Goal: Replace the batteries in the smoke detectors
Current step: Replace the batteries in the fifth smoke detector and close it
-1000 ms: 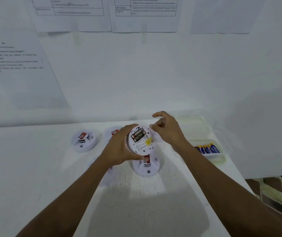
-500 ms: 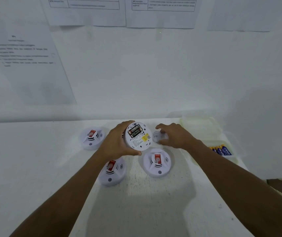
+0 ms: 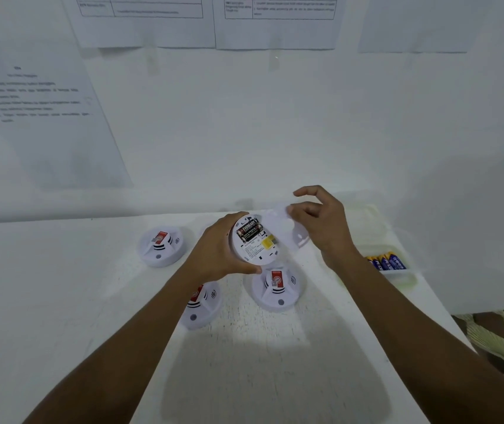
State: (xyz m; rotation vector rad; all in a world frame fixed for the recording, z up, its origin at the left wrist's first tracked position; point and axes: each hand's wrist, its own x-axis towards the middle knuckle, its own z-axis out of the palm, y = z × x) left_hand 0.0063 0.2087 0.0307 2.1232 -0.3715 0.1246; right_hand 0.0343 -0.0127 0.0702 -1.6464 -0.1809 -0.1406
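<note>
Table (image 3: 275, 362): white, pushed against a wall w/ taped papers.
Tray (image 3: 409, 276): pale, at far R edge of table, blue spare cells (image 3: 386, 261) in its near end.

Three units sit face-up on the table:
- far-L detector (image 3: 160, 246)
- near-L detector (image 3: 201, 304), part hidden under my view of the L forearm
- centre detector (image 3: 276, 289)

Held detector (image 3: 253, 240): off the table, back side toward cam, above and between the two near units.
L hand (image 3: 217, 249): grips it round the rim, thumb on the near edge.
R hand (image 3: 324, 221): hovers just R of it, fingers loosely curled. White cover piece (image 3: 287, 231) is right by the thumb. It's white on white, so I can't tell if it's pinched or lying free.
Old cells (image 3: 249, 231): black, seated in the bay at top of the held unit. Yellow tab (image 3: 267, 243) just below.

Risks, my read:
- Cells not out yet, so prying comes next. The unit is held one-handed in air, and a hard pry could twist it out of the L grip onto the centre detector.
- Freed cells could pop out and roll off the table.
- Old/new mix-up if old ones land near the tray.
- Polarity needs a check on refit.
- Cover is easy to lose vs the white top.
</note>
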